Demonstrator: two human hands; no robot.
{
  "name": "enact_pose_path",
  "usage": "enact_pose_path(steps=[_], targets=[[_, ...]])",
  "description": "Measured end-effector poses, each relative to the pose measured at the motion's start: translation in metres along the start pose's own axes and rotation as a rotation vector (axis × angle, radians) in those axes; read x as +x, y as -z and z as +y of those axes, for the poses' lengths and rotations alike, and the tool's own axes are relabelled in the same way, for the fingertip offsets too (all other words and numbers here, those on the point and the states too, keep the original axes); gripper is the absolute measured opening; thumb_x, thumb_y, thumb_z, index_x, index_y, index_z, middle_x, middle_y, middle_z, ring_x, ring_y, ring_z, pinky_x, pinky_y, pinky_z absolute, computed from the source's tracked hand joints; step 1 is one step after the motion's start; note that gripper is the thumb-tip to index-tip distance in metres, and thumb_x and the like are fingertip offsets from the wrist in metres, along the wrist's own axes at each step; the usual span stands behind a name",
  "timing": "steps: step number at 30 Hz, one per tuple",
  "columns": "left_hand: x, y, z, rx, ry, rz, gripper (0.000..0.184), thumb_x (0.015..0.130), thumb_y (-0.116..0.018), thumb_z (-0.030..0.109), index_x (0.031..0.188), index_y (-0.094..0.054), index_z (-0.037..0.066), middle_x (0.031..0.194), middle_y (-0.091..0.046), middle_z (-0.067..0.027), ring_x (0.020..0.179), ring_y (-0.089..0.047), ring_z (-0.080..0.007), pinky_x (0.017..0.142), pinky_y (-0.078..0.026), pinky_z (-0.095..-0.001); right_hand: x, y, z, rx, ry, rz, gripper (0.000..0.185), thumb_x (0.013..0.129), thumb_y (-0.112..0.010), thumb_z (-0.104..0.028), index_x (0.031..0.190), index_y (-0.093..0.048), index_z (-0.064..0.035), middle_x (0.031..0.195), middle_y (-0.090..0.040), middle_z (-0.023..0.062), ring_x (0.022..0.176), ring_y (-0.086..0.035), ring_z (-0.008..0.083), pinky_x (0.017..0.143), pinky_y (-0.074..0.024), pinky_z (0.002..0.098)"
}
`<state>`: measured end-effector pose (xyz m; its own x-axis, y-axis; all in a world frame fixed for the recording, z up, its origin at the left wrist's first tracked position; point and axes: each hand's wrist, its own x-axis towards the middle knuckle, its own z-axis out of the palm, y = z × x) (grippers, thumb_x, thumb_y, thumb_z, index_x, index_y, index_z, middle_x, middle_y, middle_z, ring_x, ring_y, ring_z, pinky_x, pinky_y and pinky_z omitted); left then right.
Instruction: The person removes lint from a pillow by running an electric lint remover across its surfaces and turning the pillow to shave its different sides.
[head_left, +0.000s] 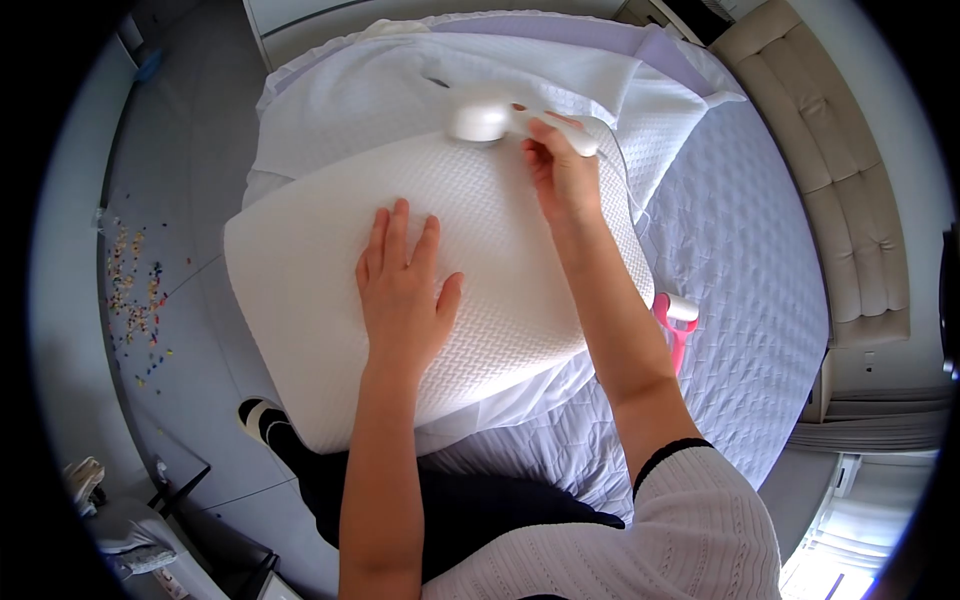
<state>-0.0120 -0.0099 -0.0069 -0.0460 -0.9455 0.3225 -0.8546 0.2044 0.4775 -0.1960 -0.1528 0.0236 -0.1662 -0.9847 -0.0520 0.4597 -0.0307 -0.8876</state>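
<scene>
A large white pillow (310,265) with a zigzag-textured cover lies before me on the bed. My left hand (405,285) rests flat on it, fingers spread. Wrapped round the handle of a white corded fabric shaver (480,115) is my right hand (565,175). The shaver's round head is at the pillow's far part and is smeared by motion. Whether the head touches the cover I cannot tell. A thin white cord (632,195) runs from the handle down the pillow's right side. Right of the pillow lies a pink-handled lint roller (678,315).
The bed has a grey-lilac quilted cover (745,250), with a rumpled white sheet (350,95) behind the pillow. A padded beige headboard (835,190) stands at the right. Many small coloured pieces (135,290) are scattered on the tiled floor at left.
</scene>
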Motion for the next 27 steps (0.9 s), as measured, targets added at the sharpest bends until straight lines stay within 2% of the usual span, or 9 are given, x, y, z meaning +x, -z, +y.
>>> enact_pose_path(steps=[3, 6, 10, 11, 14, 17, 21, 24, 27], targets=[[0.0, 0.0, 0.0, 0.002, 0.005, -0.001, 0.061, 0.081, -0.072, 0.021, 0.138, -0.054, 0.01, 0.157, -0.034, -0.0165, 0.145, -0.029, -0.0378, 0.113, -0.028, -0.0521, -0.008, -0.013, 0.002, -0.031, -0.016, -0.031, 0.037, 0.081, -0.075, -0.003, 0.112, -0.055, -0.0013, 0.098, -0.066, 0.011, 0.074, -0.062, 0.0144, 0.067, -0.0535, 0.0258], [0.0, 0.001, 0.0, -0.005, 0.007, 0.001, 0.061, 0.08, -0.072, 0.021, 0.138, -0.055, 0.01, 0.157, -0.034, -0.0165, 0.145, -0.029, -0.0378, 0.113, -0.028, -0.0521, -0.004, -0.004, -0.004, -0.115, 0.063, -0.046, 0.032, 0.084, -0.072, -0.004, 0.111, -0.056, -0.0021, 0.098, -0.067, 0.0087, 0.074, -0.063, 0.0135, 0.067, -0.0538, 0.0239], [0.0, -0.001, -0.002, -0.015, -0.003, 0.017, 0.06, 0.08, -0.072, 0.021, 0.137, -0.055, 0.009, 0.156, -0.034, -0.0167, 0.145, -0.03, -0.0378, 0.113, -0.028, -0.052, 0.015, 0.041, -0.008, -0.004, 0.249, 0.206, 0.034, 0.082, -0.073, -0.001, 0.111, -0.055, -0.0023, 0.106, -0.066, 0.0124, 0.086, -0.062, 0.0156, 0.076, -0.0542, 0.0265], [0.0, -0.001, -0.002, -0.015, -0.005, 0.019, 0.06, 0.081, -0.072, 0.021, 0.137, -0.055, 0.009, 0.156, -0.034, -0.0169, 0.145, -0.03, -0.0377, 0.113, -0.028, -0.0519, 0.018, 0.054, -0.012, 0.039, 0.274, 0.202, 0.034, 0.082, -0.072, 0.0, 0.111, -0.055, -0.002, 0.105, -0.066, 0.0117, 0.091, -0.062, 0.0157, 0.078, -0.0544, 0.0265], [0.0, 0.0, 0.0, -0.026, -0.005, 0.02, 0.059, 0.081, -0.071, 0.021, 0.137, -0.055, 0.008, 0.156, -0.034, -0.0174, 0.145, -0.03, -0.0377, 0.113, -0.028, -0.0517, 0.017, 0.067, -0.023, 0.097, 0.336, 0.38, 0.024, 0.085, -0.072, 0.0, 0.106, -0.062, 0.0, 0.095, -0.065, 0.0086, 0.078, -0.062, 0.0144, 0.071, -0.0546, 0.0231], [0.0, 0.002, 0.001, -0.022, -0.005, 0.013, 0.059, 0.081, -0.071, 0.021, 0.136, -0.056, 0.007, 0.156, -0.034, -0.0177, 0.145, -0.029, -0.0378, 0.113, -0.028, -0.0512, 0.014, 0.068, -0.022, 0.145, 0.364, 0.43, 0.025, 0.085, -0.073, -0.001, 0.107, -0.061, -0.0002, 0.1, -0.064, 0.0089, 0.079, -0.062, 0.0146, 0.073, -0.0556, 0.0229], [0.0, 0.001, 0.0, -0.02, -0.011, 0.012, 0.059, 0.081, -0.071, 0.021, 0.136, -0.055, 0.007, 0.156, -0.034, -0.0179, 0.145, -0.03, -0.0379, 0.113, -0.028, -0.0508, -0.002, 0.039, 0.001, 0.115, 0.29, 0.291, 0.038, 0.085, -0.072, 0.0, 0.115, -0.051, -0.0001, 0.11, -0.059, 0.0134, 0.089, -0.065, 0.0192, 0.078, -0.059, 0.0275], [0.0, 0.001, 0.0, -0.016, -0.009, 0.007, 0.06, 0.081, -0.071, 0.021, 0.137, -0.055, 0.008, 0.156, -0.034, -0.0177, 0.145, -0.03, -0.0382, 0.113, -0.028, -0.0506, -0.028, -0.005, 0.015, 0.035, 0.179, 0.138, 0.04, 0.082, -0.074, -0.003, 0.113, -0.05, 0.0002, 0.102, -0.064, 0.0133, 0.079, -0.065, 0.0178, 0.072, -0.0563, 0.0292], [0.0, 0.0, 0.0, -0.006, -0.008, 0.007, 0.061, 0.081, -0.071, 0.02, 0.138, -0.054, 0.009, 0.156, -0.034, -0.0173, 0.145, -0.03, -0.0383, 0.113, -0.028, -0.0508, -0.048, -0.036, 0.025, 0.054, 0.113, 0.042, 0.038, 0.082, -0.073, -0.003, 0.113, -0.05, 0.0011, 0.1, -0.065, 0.0137, 0.077, -0.065, 0.0176, 0.071, -0.0556, 0.0295]])
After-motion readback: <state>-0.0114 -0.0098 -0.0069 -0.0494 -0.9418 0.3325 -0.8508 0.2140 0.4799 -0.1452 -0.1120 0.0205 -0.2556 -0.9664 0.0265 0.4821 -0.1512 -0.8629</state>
